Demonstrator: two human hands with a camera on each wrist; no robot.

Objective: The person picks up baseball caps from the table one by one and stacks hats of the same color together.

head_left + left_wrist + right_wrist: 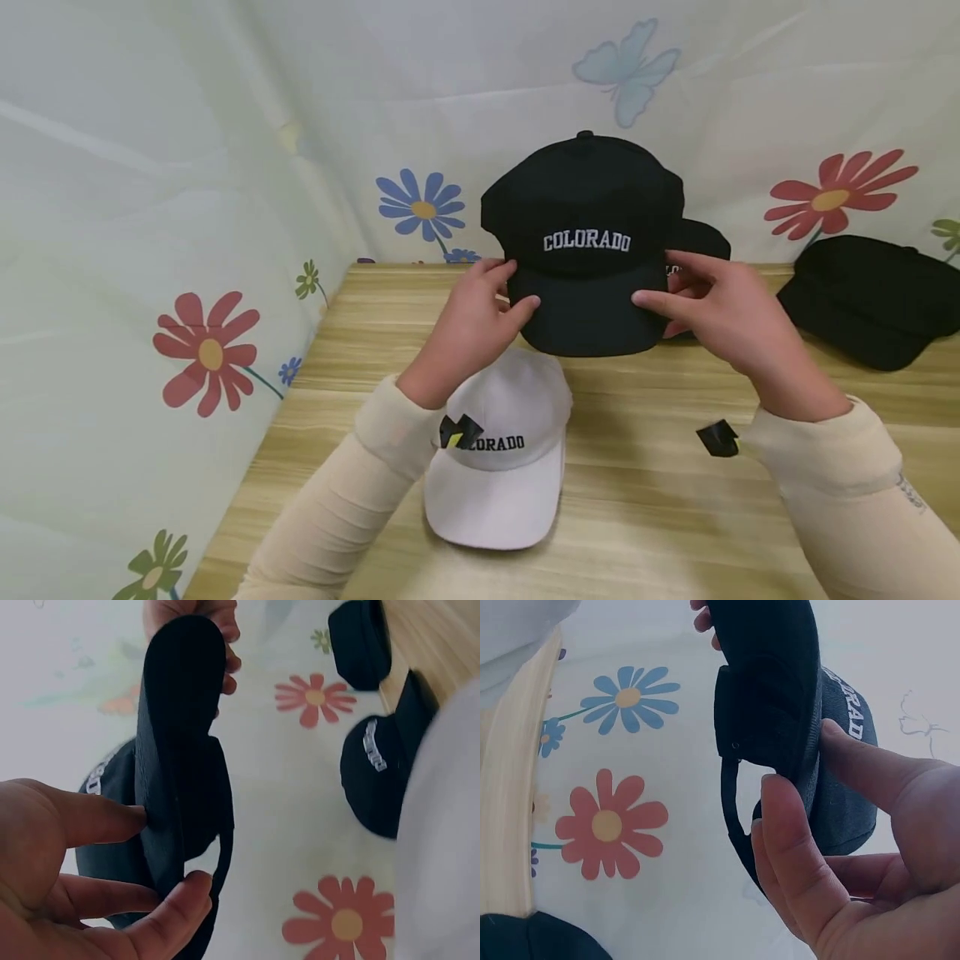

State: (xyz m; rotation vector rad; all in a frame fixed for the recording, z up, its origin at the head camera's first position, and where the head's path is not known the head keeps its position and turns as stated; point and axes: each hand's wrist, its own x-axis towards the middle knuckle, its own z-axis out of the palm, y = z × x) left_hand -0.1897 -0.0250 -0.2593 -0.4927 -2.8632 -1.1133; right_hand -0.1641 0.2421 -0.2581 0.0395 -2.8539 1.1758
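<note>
Hands: left [476,321] and right [738,325] each pinch one side of the held black cap's brim [588,321], thumbs on top, fingers underneath, both forearms reaching forward. That cap is raised above the worktop [637,500], COLORADO lettering facing the head camera. White cap [495,500] sits on the worktop nearer the person; two more black caps [873,296] sit farther back, right side.

Long cream sleeves [322,508], creased along the forearm, wide cuffs [828,450], small grey print [911,492] on right sleeve, angular black-and-yellow pieces [718,438] at both wrists
</note>
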